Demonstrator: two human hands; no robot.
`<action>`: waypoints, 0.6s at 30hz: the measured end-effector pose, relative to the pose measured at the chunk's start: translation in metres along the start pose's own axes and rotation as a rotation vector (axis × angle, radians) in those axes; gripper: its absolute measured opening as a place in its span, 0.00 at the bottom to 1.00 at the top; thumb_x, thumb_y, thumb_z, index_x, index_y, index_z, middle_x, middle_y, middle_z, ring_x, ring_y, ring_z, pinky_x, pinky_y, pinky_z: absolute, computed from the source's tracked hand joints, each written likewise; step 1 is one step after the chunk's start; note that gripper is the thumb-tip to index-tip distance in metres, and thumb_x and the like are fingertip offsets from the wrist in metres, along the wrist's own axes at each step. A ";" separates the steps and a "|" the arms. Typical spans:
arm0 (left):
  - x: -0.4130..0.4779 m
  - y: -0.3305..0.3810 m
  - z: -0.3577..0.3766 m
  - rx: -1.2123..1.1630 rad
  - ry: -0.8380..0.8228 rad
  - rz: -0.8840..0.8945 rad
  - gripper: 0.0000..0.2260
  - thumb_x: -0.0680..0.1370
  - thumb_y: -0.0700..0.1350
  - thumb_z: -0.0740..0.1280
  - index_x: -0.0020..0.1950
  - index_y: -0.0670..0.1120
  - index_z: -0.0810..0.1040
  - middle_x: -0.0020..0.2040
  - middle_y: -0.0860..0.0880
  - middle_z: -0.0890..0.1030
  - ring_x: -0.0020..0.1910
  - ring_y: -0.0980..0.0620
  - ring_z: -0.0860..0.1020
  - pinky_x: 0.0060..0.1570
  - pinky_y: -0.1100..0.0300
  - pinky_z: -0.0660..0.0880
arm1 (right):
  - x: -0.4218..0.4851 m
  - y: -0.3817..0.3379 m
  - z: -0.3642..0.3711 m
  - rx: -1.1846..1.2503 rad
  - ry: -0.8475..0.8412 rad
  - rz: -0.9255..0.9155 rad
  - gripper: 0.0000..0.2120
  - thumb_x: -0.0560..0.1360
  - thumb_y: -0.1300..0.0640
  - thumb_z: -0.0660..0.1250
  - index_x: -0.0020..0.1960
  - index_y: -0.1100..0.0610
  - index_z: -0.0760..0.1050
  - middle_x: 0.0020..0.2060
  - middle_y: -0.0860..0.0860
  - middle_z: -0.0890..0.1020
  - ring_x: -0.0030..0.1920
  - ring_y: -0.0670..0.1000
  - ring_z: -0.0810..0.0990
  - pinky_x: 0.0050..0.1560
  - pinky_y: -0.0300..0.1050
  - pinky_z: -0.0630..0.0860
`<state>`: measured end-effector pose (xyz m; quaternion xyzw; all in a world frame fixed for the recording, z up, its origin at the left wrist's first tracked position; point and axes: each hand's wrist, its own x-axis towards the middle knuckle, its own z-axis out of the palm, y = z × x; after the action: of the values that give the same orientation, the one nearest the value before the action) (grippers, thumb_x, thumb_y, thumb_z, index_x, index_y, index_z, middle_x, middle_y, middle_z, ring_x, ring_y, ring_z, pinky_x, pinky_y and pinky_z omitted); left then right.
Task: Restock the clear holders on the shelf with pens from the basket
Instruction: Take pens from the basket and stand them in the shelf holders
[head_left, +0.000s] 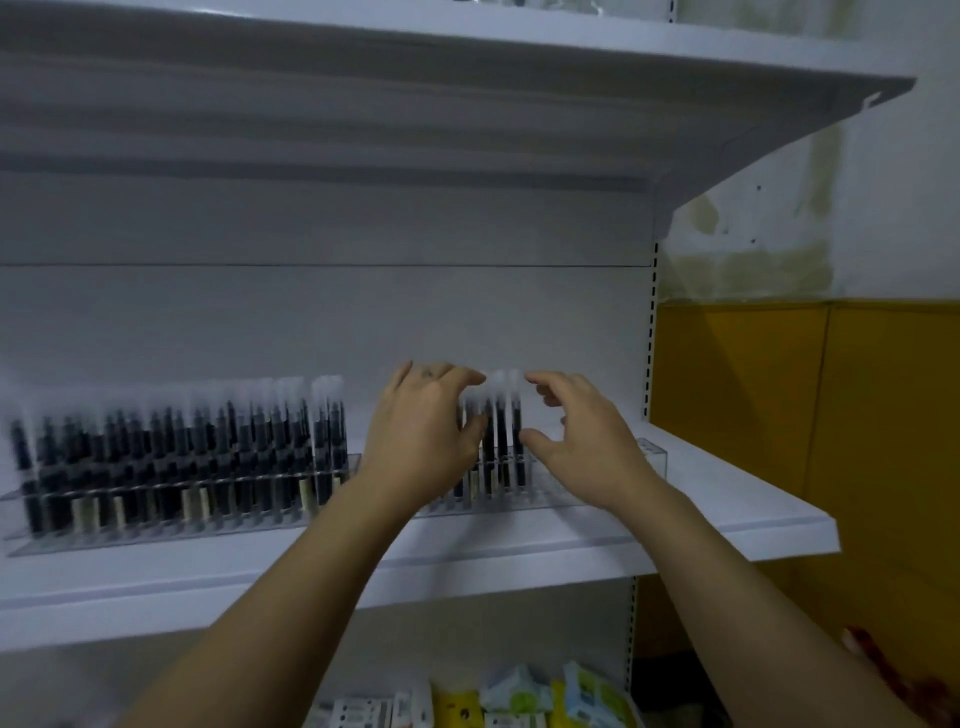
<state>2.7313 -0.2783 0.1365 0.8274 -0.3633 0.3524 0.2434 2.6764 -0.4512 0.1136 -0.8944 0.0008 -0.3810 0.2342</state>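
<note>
On the white shelf (519, 551) stand two clear holders. The left holder (62, 499) is packed with several black pens (182, 447) with clear caps. In the right holder (654, 457) a small group of upright pens (503, 436) stands near its left end. My left hand (421, 431) curls its fingers over the caps and its thumb against the barrels of that group. My right hand (576, 441) hovers just right of the same pens, fingers loosely curled and holding nothing. The basket is out of view. The whole view is blurred.
Another white shelf (467, 104) overhangs close above. The right holder's right part holds no pens. Below the shelf lie packaged goods in yellow, white and blue (519, 696). A yellow wall panel (805, 415) is on the right, and something red (893, 675) shows behind my right forearm.
</note>
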 end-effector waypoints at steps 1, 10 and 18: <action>-0.008 0.001 -0.002 -0.015 0.006 -0.003 0.18 0.76 0.49 0.68 0.66 0.51 0.75 0.63 0.52 0.77 0.63 0.51 0.72 0.72 0.53 0.59 | -0.007 -0.003 0.000 0.000 0.002 -0.003 0.28 0.75 0.53 0.69 0.72 0.46 0.64 0.65 0.46 0.70 0.63 0.46 0.71 0.63 0.45 0.72; -0.101 0.004 -0.006 0.008 0.048 0.021 0.17 0.75 0.48 0.70 0.63 0.50 0.76 0.59 0.51 0.79 0.59 0.49 0.74 0.59 0.56 0.65 | -0.092 -0.037 0.019 0.021 -0.008 -0.077 0.23 0.75 0.53 0.70 0.68 0.49 0.69 0.60 0.44 0.72 0.58 0.44 0.73 0.58 0.42 0.73; -0.222 -0.018 0.023 0.005 -0.114 -0.113 0.16 0.75 0.49 0.69 0.62 0.50 0.77 0.57 0.50 0.79 0.58 0.47 0.74 0.54 0.53 0.67 | -0.192 -0.033 0.089 0.009 -0.155 -0.043 0.17 0.75 0.51 0.69 0.62 0.49 0.72 0.51 0.43 0.71 0.52 0.43 0.72 0.49 0.40 0.71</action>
<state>2.6464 -0.1864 -0.0495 0.8659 -0.3286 0.2913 0.2394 2.5955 -0.3497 -0.0566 -0.9200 -0.0380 -0.3155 0.2295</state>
